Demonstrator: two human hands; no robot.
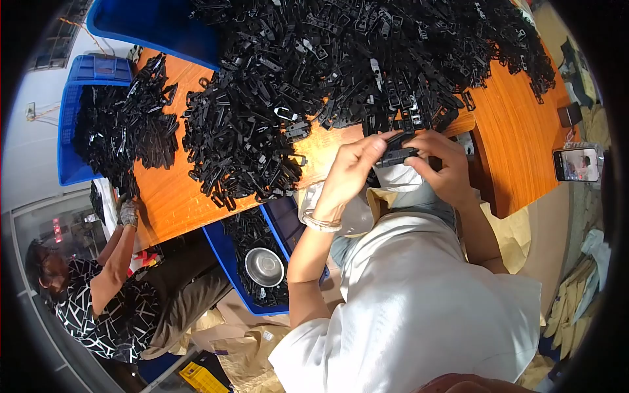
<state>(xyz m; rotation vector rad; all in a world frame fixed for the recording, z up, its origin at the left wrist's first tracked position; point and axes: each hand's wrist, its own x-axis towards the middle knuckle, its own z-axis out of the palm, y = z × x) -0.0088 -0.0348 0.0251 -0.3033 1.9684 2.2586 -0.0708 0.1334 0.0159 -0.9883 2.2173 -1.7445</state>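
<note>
Near the table's front edge, above my lap, a small black plastic part [397, 157] is held between both hands. My left hand [357, 164] pinches its left end with thumb and fingers, a pale bracelet round the wrist. From the other side my right hand [445, 167] grips the same part, thumb below and fingers curled over it. Just beyond the hands lies a large heap of similar black plastic parts [367, 72]. A smaller pile of them [239, 141] spreads to the left. The part's exact kind cannot be made out.
The wooden table [524, 144] has an open drawer gap beside my right hand. Blue bins [69, 144] hold more parts; one below the table carries a metal bowl [265, 267]. At left a co-worker [98, 295] reaches to the table. A phone [576, 164] stands at right.
</note>
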